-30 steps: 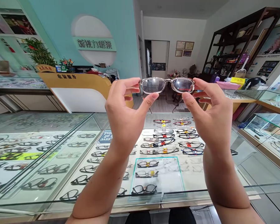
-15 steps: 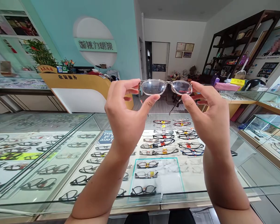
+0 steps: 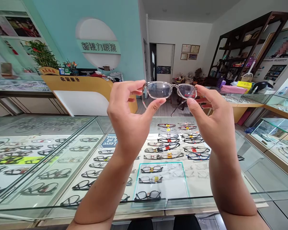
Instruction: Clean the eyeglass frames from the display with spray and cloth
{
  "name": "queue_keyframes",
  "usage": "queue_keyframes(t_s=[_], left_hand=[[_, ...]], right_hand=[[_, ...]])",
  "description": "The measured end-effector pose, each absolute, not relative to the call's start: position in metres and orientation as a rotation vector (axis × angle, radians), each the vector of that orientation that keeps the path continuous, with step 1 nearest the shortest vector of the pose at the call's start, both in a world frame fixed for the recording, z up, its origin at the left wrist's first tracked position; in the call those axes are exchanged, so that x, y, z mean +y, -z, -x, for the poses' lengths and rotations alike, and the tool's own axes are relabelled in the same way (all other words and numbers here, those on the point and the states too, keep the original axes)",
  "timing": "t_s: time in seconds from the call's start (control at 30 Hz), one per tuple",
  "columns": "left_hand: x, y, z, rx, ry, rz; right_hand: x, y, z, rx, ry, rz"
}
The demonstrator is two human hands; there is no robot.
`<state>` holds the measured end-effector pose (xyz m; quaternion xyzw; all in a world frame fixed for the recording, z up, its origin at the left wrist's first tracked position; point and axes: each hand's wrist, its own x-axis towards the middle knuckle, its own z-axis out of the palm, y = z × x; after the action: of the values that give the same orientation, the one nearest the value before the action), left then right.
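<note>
The pair of glasses (image 3: 174, 85) is held up just above the middle of the frame, well clear of the counter (image 3: 249, 172), with both hands grasping it. The left hand (image 3: 131, 118) pinches its left-hand outer corner and the right hand (image 3: 213, 118) the opposite corner, index fingers at the hinges and thumbs low by the rims. Gripping only the ends probably keeps fingers off the lenses and shares the light weight evenly, so the bridge stays unsupported. Red lettering (image 3: 189, 95) marks the right-hand lens, and one thin side arm (image 3: 178, 108) slants down below, unfolded. Lower in the frame, display frames (image 3: 169, 147) lie in rows under glass, presumably spaced so each can be seen from above; three sit on a turquoise-edged mat (image 3: 175, 185), its right side left bare.
</note>
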<state>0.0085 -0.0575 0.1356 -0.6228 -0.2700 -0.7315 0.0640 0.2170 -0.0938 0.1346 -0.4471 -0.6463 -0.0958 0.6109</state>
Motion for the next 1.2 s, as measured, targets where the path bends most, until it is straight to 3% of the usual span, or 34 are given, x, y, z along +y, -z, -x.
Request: queue_keyframes(t_s=[0.67,1.2], left_hand=[[-0.019,-0.139,0.017,-0.681,2.417,2.123],[-0.014,-0.138,0.020,-0.811,2.385,2.144]], right_hand=[[-0.101,-0.139,-0.210,-1.434,0.306,0.887],[-0.101,-0.137,-0.208,-1.455,0.357,0.942]])
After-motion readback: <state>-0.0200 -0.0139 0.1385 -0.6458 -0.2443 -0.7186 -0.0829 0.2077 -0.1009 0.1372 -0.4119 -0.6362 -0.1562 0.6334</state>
